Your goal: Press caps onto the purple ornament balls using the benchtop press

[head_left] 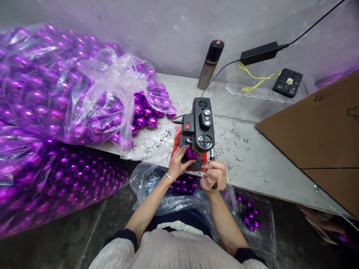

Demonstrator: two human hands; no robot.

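Note:
A small black drill press [204, 123] with a red switch stands on a red mat [174, 149] at the table's front edge. Under its head sits a shiny purple ball [192, 153]. My left hand [179, 163] pinches this ball between thumb and fingers and steadies it on the black base [193, 164]. My right hand [214, 175] is wrapped round the press's lever handle [212, 155], at the right of the machine. The press head hides the top of the ball and any drill bit.
Big clear bags of purple balls [50, 86] fill the left, some spilling out. Dark shavings litter the white table [238, 164]. Behind stand a spray can [210, 65] and a power adapter [259, 53]; a cardboard box [314, 130] is at right. A plastic-lined container of balls [183, 185] sits below.

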